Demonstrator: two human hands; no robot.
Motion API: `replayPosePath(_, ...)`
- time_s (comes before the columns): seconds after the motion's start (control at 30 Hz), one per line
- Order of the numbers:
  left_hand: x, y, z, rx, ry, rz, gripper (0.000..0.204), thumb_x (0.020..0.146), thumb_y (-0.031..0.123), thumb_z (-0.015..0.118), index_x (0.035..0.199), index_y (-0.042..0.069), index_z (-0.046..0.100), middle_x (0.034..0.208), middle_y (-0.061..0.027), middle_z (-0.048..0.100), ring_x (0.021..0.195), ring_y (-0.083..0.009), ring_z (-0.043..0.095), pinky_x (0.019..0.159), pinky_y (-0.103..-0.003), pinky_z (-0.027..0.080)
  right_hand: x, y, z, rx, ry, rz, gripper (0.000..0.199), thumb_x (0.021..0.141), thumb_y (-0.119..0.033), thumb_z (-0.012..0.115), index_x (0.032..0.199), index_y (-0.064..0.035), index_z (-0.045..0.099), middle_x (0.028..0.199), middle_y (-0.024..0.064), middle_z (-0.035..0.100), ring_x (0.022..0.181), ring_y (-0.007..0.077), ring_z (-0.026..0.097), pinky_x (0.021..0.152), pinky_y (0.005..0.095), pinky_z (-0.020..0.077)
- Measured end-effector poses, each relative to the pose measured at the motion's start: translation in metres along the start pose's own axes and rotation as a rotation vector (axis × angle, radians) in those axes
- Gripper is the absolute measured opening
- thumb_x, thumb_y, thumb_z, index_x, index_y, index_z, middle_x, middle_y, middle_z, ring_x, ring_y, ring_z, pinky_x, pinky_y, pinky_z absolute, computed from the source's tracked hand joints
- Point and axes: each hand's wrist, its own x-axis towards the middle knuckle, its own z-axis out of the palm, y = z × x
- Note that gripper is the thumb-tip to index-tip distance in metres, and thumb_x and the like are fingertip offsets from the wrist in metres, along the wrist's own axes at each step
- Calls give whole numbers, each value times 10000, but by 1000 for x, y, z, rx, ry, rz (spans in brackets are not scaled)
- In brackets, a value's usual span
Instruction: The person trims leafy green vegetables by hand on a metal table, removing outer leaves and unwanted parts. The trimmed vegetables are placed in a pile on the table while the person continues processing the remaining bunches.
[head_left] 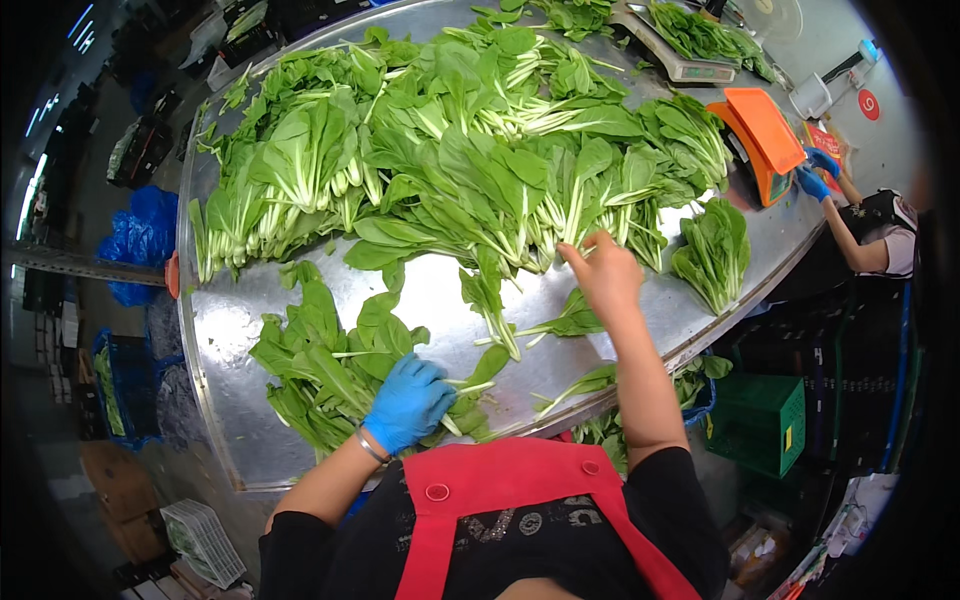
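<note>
A large heap of leafy greens (470, 150) with pale stems covers the far part of the metal table (235, 330). My left hand (408, 402), in a blue glove, is closed around the stems of a smaller bunch of greens (320, 365) at the near left. Some pale stems stick out beside its fingers. My bare right hand (608, 280) is at the heap's near edge, its fingers bent in against the stem ends. Between my hands lie a few loose greens (490, 305). Further right, a separate bunch (715, 255) lies near the table edge.
An orange scale (765, 135) stands at the right, where another person's blue-gloved hands (815, 172) are. A second scale (690, 68) holding greens is at the far right. A green crate (760, 425) sits below the table's right edge; blue bags (135, 240) are at the left.
</note>
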Motion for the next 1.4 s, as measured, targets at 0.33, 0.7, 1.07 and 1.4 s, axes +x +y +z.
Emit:
replayPosePath(0.33, 12, 21, -16, -212, 352, -76, 199, 715, 130, 659, 893, 59, 603, 1061, -156, 533, 938, -317, 521, 839, -378, 410, -15, -4, 1, 1268, 42, 78, 305, 796, -89, 612, 1019, 23, 437, 695, 34, 546, 536, 82, 528, 441, 188, 395)
replayPosePath(0.7, 65, 16, 6, -933, 473, -411, 308, 798, 7, 580, 1100, 30, 524, 997, -55, 569, 916, -117, 544, 804, -240, 453, -81, -20, 59, 1304, -245, -3, 231, 810, -20, 588, 997, 6, 454, 845, 69, 578, 712, 102, 556, 629, 219, 471)
replayPosePath(1.07, 47, 12, 31, -1125, 497, -518, 306, 755, 58, 669, 1010, 3, 507, 965, -64, 569, 860, -113, 550, 766, -240, 468, -121, -35, 69, 1044, -116, -196, 161, 769, -20, 635, 867, 11, 510, 759, 74, 604, 664, 114, 556, 612, 240, 454)
replayPosePath(1.4, 43, 36, 3, -1255, 544, -454, 231, 831, 178, 594, 968, -7, 604, 838, -32, 636, 743, -76, 558, 650, -235, 459, -130, -40, 69, 655, 41, -495, 156, 736, -5, 615, 861, -16, 523, 925, 145, 618, 764, 254, 591, 673, 316, 465)
